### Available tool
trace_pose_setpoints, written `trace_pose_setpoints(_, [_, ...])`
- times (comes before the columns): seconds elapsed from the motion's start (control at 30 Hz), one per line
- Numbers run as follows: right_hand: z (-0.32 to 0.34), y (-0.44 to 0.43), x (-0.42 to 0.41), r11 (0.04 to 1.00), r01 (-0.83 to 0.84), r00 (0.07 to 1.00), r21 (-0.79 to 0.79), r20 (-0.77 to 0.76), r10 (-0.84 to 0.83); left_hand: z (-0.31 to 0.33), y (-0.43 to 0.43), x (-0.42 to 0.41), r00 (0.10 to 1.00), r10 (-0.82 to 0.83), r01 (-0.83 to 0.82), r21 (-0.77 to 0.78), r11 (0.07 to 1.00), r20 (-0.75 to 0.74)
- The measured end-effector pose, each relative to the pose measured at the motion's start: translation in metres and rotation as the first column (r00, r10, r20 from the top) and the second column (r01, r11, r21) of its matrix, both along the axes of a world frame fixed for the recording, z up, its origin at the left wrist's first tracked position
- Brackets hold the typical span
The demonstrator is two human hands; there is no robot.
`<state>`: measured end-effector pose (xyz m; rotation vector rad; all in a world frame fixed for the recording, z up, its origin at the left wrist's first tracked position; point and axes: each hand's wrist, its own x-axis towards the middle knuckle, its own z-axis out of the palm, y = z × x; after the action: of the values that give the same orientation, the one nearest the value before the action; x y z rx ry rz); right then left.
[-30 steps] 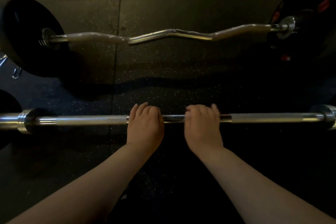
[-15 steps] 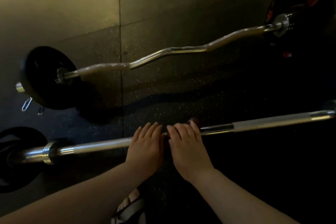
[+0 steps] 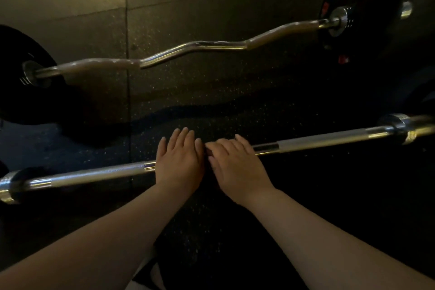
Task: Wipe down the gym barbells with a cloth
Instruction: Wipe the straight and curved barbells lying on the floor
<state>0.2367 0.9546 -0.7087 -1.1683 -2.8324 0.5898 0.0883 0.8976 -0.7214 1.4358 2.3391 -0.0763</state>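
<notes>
Lying on the floor [image 3: 164, 106] are 2 barbells. The nearer one is the straight barbell [image 3: 94, 173]: chrome, round, w/ matte knurled grip zones and smooth shiny bands btwn them. It has a thick chrome collar at each end, 2 total, the left collar [image 3: 11, 186] and the right collar [image 3: 400, 127]. It runs diagonally, L end nearer the camera, R end farther.

Behind it, well apart, is the curl bar [image 3: 195, 47]: wavy zig-zag shape, chrome in the mid section, w/ duller pale patches on the outer grips. It carries 2 black round plates, the left plate [image 3: 21, 77] and the right plate [image 3: 360, 7]; the R one has red markings. The floor is dark rubber w/ light speckles and straight seams btwn tiles.

2 hands, both bare, sit on the straight barbell's mid section, side by side and almost touching. The left hand [image 3: 179, 160] lies palm-down across the bar, fingers mostly straight and reaching past it. The right hand [image 3: 235, 167] rests on top too, fingers extended and angled toward the L hand. Neither visibly wraps the bar; thumbs are hidden, so can't tell about them. The bar passes under both palms.
</notes>
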Motion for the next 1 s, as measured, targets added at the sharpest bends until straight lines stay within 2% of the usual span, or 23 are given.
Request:
trace_pose_setpoints(0.07, [-0.007,0.007,0.02,0.988,0.137,0.991,0.066,0.002,-0.137,0.003,-0.002,0.002,1.0,0.015,-0.015,0.038,0.999,0.007])
trace_pose_setpoints(0.13, [-0.01,0.008,0.025,0.931,0.352,0.935,0.091,0.002,-0.354,0.004,-0.001,0.007,1.0,0.003,-0.002,0.051,0.999,-0.013])
trace_pose_setpoints(0.2, [-0.011,0.001,0.013,0.891,0.447,0.894,0.078,0.004,-0.449,0.002,0.002,0.011,1.0,-0.013,0.014,0.041,0.999,-0.025])
trace_pose_setpoints(0.23, [-0.009,-0.004,0.005,0.909,0.411,0.911,0.066,0.003,-0.412,0.002,0.002,0.011,1.0,-0.01,0.011,0.034,0.999,-0.029])
trace_pose_setpoints(0.33, [-0.004,-0.003,0.004,0.988,0.155,0.988,0.023,0.021,-0.155,0.0,0.002,0.007,0.999,-0.017,0.018,0.031,0.999,-0.051])
trace_pose_setpoints(0.4, [-0.006,0.012,0.026,0.993,0.11,0.994,0.046,0.021,-0.111,0.0,-0.001,0.004,0.999,-0.013,0.015,0.042,0.999,-0.045])
trace_pose_setpoints(0.47, [-0.013,0.026,0.051,0.963,0.256,0.966,0.086,-0.01,-0.256,0.002,-0.003,0.004,1.0,-0.01,0.012,0.068,0.998,-0.028])
trace_pose_setpoints(0.53, [-0.017,0.028,0.057,0.891,0.447,0.894,0.075,-0.049,-0.445,0.001,-0.003,0.007,0.999,-0.029,0.03,0.08,0.996,-0.024])
trace_pose_setpoints(0.6, [-0.015,0.016,0.041,0.861,0.507,0.862,0.045,-0.05,-0.505,-0.001,-0.002,0.012,0.997,-0.06,0.063,0.078,0.995,-0.041])
trace_pose_setpoints(0.63, [-0.012,0.008,0.031,0.893,0.447,0.895,0.059,-0.041,-0.445,-0.002,-0.001,0.014,0.996,-0.07,0.074,0.072,0.995,-0.055])
trace_pose_setpoints(0.7, [-0.007,-0.004,0.02,0.973,0.219,0.976,0.069,-0.005,-0.219,-0.001,-0.001,0.017,0.993,-0.09,0.095,0.066,0.993,-0.07])
trace_pose_setpoints(0.77, [-0.002,0.006,0.028,0.993,0.099,0.995,0.058,0.019,-0.101,0.0,-0.002,0.018,0.991,-0.11,0.115,0.072,0.991,-0.077])
trace_pose_setpoints(0.83, [-0.006,0.023,0.048,0.98,0.181,0.982,0.085,0.039,-0.185,-0.001,-0.003,0.019,0.989,-0.123,0.131,0.098,0.986,-0.085])
trace_pose_setpoints(0.93, [-0.012,0.035,0.062,0.89,0.449,0.892,0.074,0.016,-0.451,-0.001,-0.001,0.022,0.985,-0.155,0.162,0.103,0.981,-0.073])
trace_pose_setpoints(1.0, [-0.009,0.024,0.042,0.873,0.484,0.874,0.061,0.019,-0.486,-0.001,0.003,0.025,0.981,-0.177,0.183,0.088,0.979,-0.074])
